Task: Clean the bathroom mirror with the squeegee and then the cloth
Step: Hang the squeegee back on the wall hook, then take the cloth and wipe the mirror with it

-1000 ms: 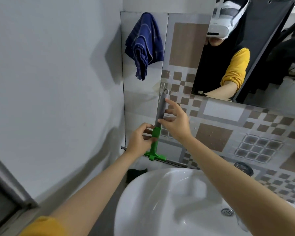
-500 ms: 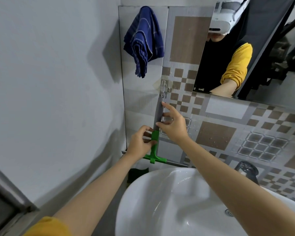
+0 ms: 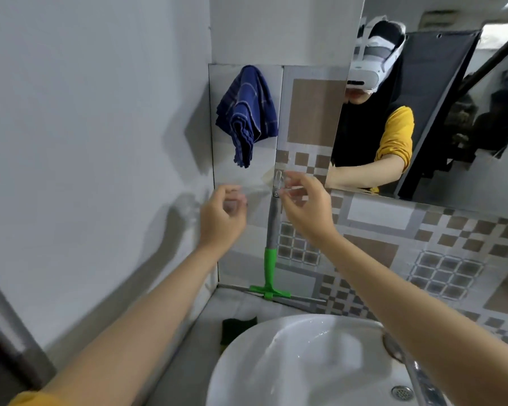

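Both hands let go of squeegee [image 3: 270, 247] since 0.5 s ago. It hangs from hook [image 3: 278, 180], cloth [image 3: 247, 112] up-left of hook. Left hand [image 3: 222, 216] and right hand [image 3: 304, 205] half-open, empty. Prob. squeegee step done, cloth next.

the squeegee [image 3: 269, 247] had a matt grey handle above a glossy green plastic neck and crossbar. the cloth [image 3: 247, 112] looked like soft woven fabric, dark blue with thin pale stripes, rumpled and frayed at its lower end. the mirror [image 3: 440, 118] was smooth reflective glass. the sink [image 3: 291, 361] was glossy white ceramic, wet-looking, with a shiny metal drain [image 3: 401, 392]. the patterned wall tiles [image 3: 376, 244] had a smooth, slightly shiny finish, while the side wall [image 3: 85, 142] was matt, faintly textured plaster.
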`<action>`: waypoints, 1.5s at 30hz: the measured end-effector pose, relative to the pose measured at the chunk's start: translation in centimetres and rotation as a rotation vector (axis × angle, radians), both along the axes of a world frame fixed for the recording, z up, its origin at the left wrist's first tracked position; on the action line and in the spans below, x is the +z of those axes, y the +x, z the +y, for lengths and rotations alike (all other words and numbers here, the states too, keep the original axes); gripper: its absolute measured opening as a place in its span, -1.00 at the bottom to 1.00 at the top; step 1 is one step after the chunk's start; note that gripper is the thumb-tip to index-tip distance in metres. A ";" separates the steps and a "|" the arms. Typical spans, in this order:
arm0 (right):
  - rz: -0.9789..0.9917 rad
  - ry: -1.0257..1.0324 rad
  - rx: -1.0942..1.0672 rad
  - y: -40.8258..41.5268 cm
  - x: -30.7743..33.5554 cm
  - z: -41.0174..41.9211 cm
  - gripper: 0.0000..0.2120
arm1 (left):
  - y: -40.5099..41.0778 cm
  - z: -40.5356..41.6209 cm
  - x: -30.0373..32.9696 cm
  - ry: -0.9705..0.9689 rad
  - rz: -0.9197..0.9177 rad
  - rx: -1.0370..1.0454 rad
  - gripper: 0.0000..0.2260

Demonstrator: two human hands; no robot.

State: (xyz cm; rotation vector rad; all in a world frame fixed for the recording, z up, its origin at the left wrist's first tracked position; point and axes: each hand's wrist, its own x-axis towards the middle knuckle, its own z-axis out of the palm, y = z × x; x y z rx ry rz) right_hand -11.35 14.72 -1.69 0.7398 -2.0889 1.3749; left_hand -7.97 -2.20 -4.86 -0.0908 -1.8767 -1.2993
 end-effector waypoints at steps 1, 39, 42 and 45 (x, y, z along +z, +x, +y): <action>0.043 -0.030 -0.003 -0.1 1.7 -0.3 -0.70 | 0.2 -0.3 2.5 0.026 0.102 0.039 -0.90; 0.042 -0.055 0.027 -2.4 19.2 -5.4 -0.85 | -3.8 -4.9 23.4 -0.061 -0.065 -0.204 -0.87; 0.030 -0.144 0.119 -0.5 20.2 -4.6 -0.90 | -1.7 -4.6 24.5 -0.064 -0.016 -0.254 -0.88; 0.006 -0.216 0.202 1.5 20.8 -3.8 -0.88 | 0.3 -3.8 25.2 -0.025 0.003 -0.375 -0.86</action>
